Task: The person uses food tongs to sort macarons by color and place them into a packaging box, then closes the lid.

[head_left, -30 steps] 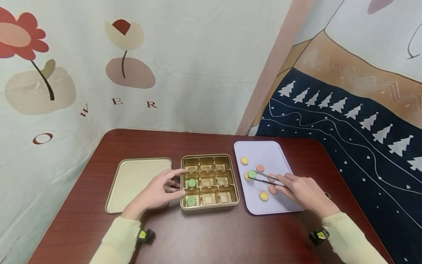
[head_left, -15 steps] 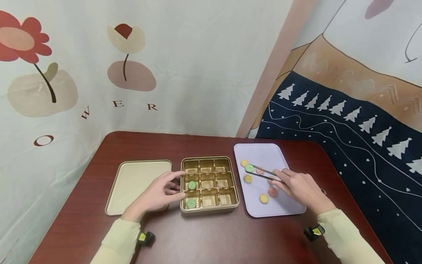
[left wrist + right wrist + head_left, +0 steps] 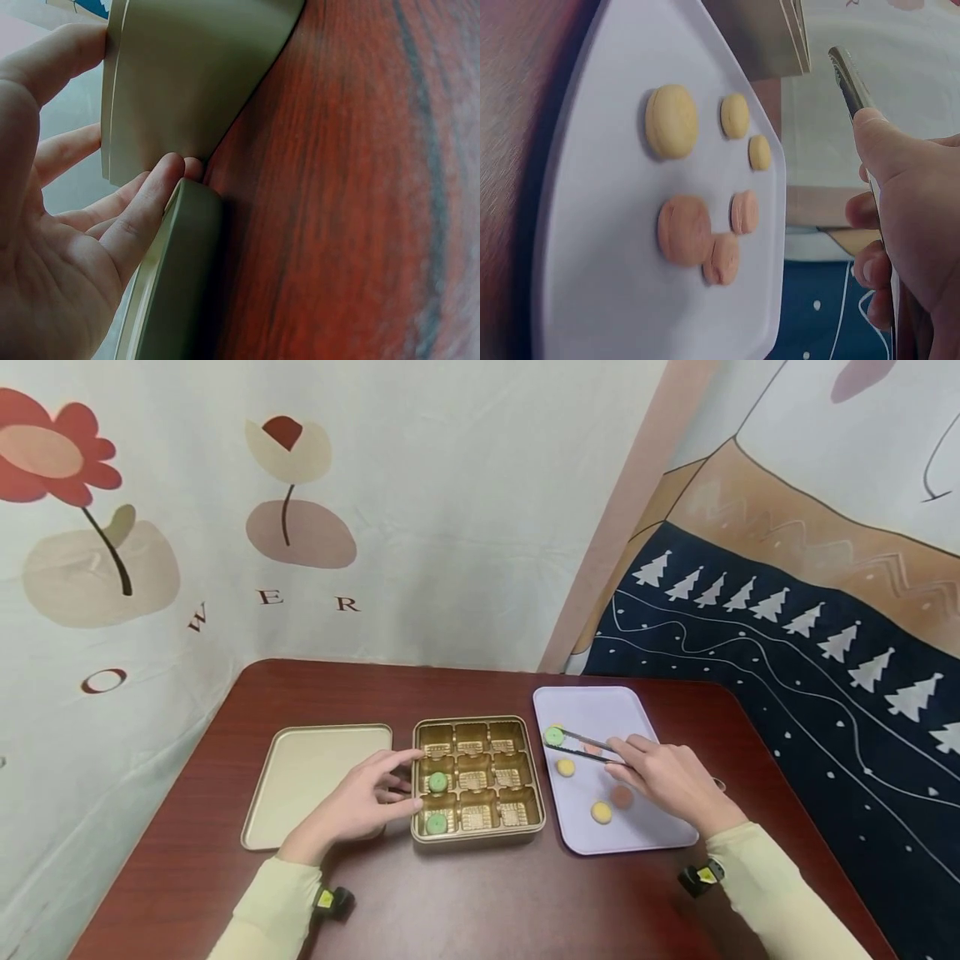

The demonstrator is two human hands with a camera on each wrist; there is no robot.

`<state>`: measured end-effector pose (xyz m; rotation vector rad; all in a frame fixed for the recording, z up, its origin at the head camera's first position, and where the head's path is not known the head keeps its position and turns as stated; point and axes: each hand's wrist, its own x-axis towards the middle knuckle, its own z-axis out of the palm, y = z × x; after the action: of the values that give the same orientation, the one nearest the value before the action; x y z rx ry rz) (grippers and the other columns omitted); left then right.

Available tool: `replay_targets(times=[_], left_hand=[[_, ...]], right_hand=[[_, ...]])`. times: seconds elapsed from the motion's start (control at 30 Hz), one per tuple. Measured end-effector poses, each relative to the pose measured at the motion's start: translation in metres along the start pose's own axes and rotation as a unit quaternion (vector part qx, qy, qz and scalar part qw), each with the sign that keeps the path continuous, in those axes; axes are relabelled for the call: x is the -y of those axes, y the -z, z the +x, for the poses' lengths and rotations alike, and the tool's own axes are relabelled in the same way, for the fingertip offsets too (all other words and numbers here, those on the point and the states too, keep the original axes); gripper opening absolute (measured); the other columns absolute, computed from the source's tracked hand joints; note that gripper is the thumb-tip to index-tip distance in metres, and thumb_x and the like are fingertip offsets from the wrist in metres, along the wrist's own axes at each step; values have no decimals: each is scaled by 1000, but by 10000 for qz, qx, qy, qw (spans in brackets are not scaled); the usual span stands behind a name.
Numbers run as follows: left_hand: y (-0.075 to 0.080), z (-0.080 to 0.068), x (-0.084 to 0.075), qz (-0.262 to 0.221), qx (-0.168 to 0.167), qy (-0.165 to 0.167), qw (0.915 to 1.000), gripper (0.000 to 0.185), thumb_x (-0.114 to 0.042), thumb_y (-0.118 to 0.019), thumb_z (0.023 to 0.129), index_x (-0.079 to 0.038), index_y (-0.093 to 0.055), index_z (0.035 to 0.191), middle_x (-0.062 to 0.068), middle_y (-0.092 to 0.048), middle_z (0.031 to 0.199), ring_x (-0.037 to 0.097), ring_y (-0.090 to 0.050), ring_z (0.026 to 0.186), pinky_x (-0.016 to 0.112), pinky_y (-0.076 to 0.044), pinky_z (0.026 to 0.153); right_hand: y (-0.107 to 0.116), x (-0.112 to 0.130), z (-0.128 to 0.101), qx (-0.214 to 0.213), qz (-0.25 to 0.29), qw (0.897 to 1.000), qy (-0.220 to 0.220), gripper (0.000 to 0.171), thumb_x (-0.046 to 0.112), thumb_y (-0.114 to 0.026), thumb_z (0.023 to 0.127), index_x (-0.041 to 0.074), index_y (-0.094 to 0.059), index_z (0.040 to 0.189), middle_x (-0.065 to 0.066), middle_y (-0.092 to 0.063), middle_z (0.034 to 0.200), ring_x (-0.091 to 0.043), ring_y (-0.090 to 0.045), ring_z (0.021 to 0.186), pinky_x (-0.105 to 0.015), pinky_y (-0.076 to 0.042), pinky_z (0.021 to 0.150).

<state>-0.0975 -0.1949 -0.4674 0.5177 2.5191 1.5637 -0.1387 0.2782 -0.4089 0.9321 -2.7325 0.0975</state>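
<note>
On the red-brown table (image 3: 465,893) I see a flat gold lid (image 3: 315,781) at left, a gold nine-cell tin (image 3: 476,777) in the middle and a lilac tray (image 3: 645,827) at right. Two green macarons (image 3: 437,802) sit in the tin's left column. Yellow macarons (image 3: 672,120) and pink macarons (image 3: 684,229) lie loose on the tray.

My left hand (image 3: 360,797) rests with straight fingers against the tin's left wall, holding nothing.

My right hand (image 3: 663,781) pinches metal tongs (image 3: 588,747). Their long axis runs from the hand toward the far left, tips pointing at the tin, clamped on a green macaron (image 3: 554,736) above the tray's left edge. Nothing lies between it and the tin.
</note>
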Motion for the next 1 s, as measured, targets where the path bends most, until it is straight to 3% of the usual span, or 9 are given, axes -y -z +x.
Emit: replay_targets(times=[0.3,0.57,0.73,1.0], left_hand=[[0,-1,1,27,-21,4,10000,76,-24,-87,89,-10,-50,155,18,-54,138,29,-71,107,29,-65,88],[-1,1,1,-22,52,62,10000,79,-26,-88,88,-14,-50,156,18,-52,140,29,-70,110,25,-64,88],[0,1,1,5,33,70,10000,79,-28,-88,88,-14,-50,156,18,-52,141,28,-70,110,24,-63,88],[0,0,0,-50,30,60,10000,79,-27,-88,87,-14,-50,156,18,-53,140,28,-70,109,25,-64,88]], right_hand=[[-10,13,32,-126,188,9986,480,38,34,-79,94,17,-71,127,6,-64,92,-6,-49,63,-22,-45,52],[-21,35,66,-353,133,9945,977,36,38,-74,99,16,-70,126,6,-58,87,-12,-54,60,-37,-55,51],[-28,50,86,-694,4,9878,1394,34,39,-71,100,14,-70,123,3,-59,85,-14,-55,56,-40,-53,45],[-33,76,110,-715,-33,9820,1748,30,40,-69,102,14,-67,116,2,-58,83,-16,-56,54,-39,-51,43]])
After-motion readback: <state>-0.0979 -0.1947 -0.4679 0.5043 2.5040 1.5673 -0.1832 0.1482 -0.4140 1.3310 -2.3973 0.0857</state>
